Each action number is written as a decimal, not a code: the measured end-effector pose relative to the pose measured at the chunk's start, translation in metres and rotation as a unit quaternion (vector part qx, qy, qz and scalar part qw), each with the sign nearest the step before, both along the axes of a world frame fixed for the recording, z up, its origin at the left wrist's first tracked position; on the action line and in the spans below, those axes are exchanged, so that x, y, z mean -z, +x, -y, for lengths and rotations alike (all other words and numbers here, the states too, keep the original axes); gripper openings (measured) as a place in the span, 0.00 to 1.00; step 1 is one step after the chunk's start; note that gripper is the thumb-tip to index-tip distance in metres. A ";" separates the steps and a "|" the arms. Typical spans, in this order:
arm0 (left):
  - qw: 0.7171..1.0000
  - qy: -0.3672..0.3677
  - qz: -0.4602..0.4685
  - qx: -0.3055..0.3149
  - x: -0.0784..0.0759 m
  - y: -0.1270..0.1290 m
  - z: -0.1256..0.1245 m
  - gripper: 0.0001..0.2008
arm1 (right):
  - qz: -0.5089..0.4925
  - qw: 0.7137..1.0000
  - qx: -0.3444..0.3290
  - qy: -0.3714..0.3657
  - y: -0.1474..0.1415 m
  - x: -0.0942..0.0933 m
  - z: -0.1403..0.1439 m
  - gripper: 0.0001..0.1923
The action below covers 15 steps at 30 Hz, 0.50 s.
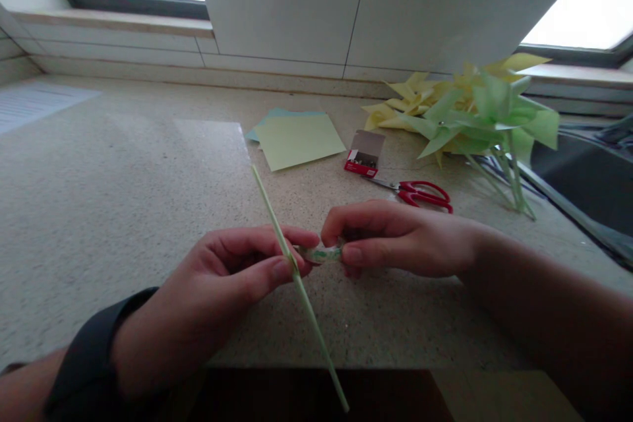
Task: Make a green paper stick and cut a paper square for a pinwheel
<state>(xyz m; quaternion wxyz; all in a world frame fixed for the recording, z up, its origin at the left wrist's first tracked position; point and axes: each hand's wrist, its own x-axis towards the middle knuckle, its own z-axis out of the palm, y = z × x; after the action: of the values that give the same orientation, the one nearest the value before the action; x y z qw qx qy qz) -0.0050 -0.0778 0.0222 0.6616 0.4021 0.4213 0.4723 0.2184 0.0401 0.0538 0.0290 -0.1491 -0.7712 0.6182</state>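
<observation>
Left hand (222,283): pinched shut on thin green straw (297,277) at mid-length. Right hand (390,237): closed on small tape roll (324,253), touching straw at 3 o'clock. Straw: probably light, bendy, easily kinked; best gripped near the joint. Beyond, at 1 o'clock: red scissors (420,192), pin box (364,153), paper pinwheels (475,115).

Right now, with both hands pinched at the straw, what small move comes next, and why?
Probably draw the right hand slightly rightward to pull the green-patterned strip taut. The left hand already pins the pale green straw where the strip meets it, and the short strip between the fingertips looks crumpled.
</observation>
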 end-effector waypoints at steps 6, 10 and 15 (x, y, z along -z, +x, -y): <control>0.999 0.008 0.026 0.037 -0.003 0.002 0.000 0.03 | 0.001 0.995 0.021 0.093 -0.005 0.005 0.001 0.16; 0.999 -0.010 0.033 0.032 -0.002 0.003 0.001 0.02 | -0.028 0.993 -0.018 0.113 -0.003 0.009 -0.002 0.14; 1.000 -0.001 0.028 0.014 -0.002 0.003 0.000 0.02 | -0.045 0.992 -0.032 0.112 -0.002 0.009 -0.005 0.13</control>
<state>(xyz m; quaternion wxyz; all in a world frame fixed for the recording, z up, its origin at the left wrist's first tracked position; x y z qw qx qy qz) -0.0016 -0.0775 0.0238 0.6797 0.3944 0.3975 0.4737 0.2169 0.0449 0.0451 0.0605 -0.0917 -0.8376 0.5351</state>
